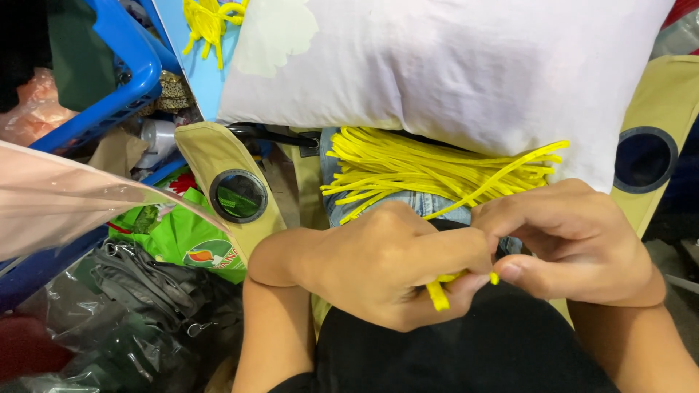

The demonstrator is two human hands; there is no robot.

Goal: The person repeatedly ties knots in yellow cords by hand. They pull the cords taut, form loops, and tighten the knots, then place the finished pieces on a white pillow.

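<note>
- Nearest the camera, a black garment (473, 349) covers the person's lap, with both bare forearms coming in over it.
- The left hand (386, 266) is curled closed, thumb pressed against the fingers, pinching short yellow strip ends (439, 291) that poke out down and to the left below the thumb.
- The right hand (575, 244) meets it from the right, thumb and forefinger pressed together on the same strips; a small yellow tip shows just beside its thumbnail.
- From the pinch, one yellow strip runs up and to the right, its long axis slanting toward the pillow's lower edge.
- Just beyond the hands, a bundle of yellow strips (408, 164) lies across blue denim (422, 204), long axis roughly left to right, loose ends fanned out at the left.
- A white pillow (451, 65) lies over the bundle's far side.
- To the left lie green bags (182, 233) and dark plastic wrap (138, 291); farther back stands a blue basket (124, 65).
</note>
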